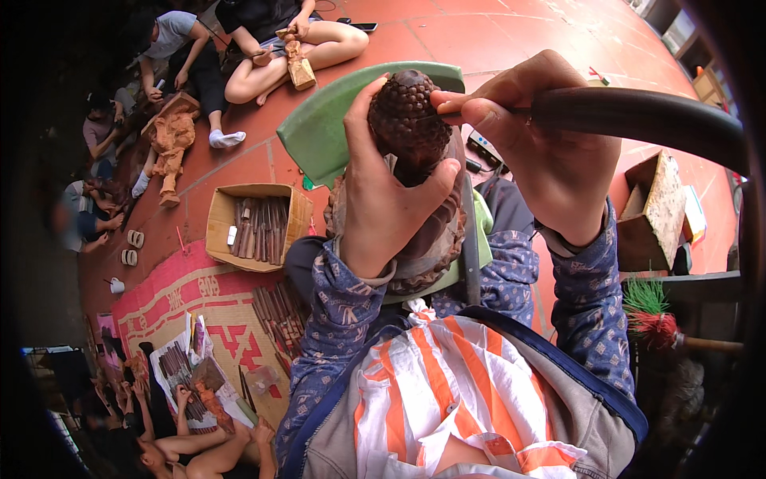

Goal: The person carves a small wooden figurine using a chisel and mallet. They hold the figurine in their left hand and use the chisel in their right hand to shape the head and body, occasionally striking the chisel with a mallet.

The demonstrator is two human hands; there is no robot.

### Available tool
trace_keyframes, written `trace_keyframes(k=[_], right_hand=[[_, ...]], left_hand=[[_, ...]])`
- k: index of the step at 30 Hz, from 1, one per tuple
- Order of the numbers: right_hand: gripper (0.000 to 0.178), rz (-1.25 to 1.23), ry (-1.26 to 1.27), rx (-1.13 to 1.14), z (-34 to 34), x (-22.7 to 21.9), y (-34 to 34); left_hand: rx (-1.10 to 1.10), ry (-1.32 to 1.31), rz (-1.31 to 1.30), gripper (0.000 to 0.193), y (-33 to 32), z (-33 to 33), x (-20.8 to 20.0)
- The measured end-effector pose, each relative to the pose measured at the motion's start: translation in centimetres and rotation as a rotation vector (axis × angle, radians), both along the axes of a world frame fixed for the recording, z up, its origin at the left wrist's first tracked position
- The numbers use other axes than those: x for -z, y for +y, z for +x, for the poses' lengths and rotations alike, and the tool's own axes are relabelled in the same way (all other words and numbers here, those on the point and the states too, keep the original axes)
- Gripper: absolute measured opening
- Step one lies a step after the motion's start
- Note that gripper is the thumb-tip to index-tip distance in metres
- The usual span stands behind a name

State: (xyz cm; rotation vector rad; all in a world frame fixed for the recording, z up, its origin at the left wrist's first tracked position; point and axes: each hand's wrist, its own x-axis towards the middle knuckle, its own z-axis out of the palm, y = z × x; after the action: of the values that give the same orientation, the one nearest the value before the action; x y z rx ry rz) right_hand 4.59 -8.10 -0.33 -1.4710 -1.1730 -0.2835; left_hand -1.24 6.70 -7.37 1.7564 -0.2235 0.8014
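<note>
A dark brown carved wooden statue (408, 108), its head covered in small round knobs like curls, stands in front of me. My left hand (383, 188) is wrapped round the head, thumb on the near side and fingers along the left. With my right hand (550, 152) I pinch a thin dark carving tool (452, 118), its tip at the right side of the knobs. A thick black tube (638, 116) runs from behind that hand to the right edge; how it joins the tool is hidden. The statue's lower body is partly covered by my left hand and forearm.
A green plastic chair (319, 136) surrounds the statue. At left stand a cardboard box (299, 227) of chisels and more chisels (279, 323) on a patterned mat (183, 295). A wooden box (650, 211) and a green-and-red brush (650, 311) are at right. Several people sit carving at left.
</note>
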Motion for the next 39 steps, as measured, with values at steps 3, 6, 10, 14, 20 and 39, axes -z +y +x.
trace_keyframes(k=[3, 6, 10, 14, 20, 39], right_hand=[[0.008, -0.033, 0.000, 0.014, 0.2, -0.1, -0.3], [0.008, -0.009, 0.003, 0.009, 0.1, 0.0, -0.2], [0.008, 0.008, -0.012, -0.002, -0.2, -0.2, 0.3], [0.007, -0.021, 0.010, 0.047, -0.4, -1.3, 0.5], [0.007, -0.283, -0.113, 0.139, -0.6, -3.7, 0.3], [0.009, -0.096, -0.116, 0.166, -0.8, -1.8, 1.2]], left_hand=[[0.003, -0.004, -0.008, 0.081, -0.1, 0.0, 0.0], [0.008, 0.002, -0.020, 0.081, -0.1, 0.0, 0.0], [0.006, 0.007, -0.017, 0.080, 0.0, -0.1, 0.0], [0.023, 0.043, -0.046, 0.081, -0.1, -0.1, -0.1], [0.026, 0.058, -0.088, 0.080, -0.2, -0.3, -0.3], [0.021, -0.011, -0.074, 0.079, -0.3, 0.0, 0.0]])
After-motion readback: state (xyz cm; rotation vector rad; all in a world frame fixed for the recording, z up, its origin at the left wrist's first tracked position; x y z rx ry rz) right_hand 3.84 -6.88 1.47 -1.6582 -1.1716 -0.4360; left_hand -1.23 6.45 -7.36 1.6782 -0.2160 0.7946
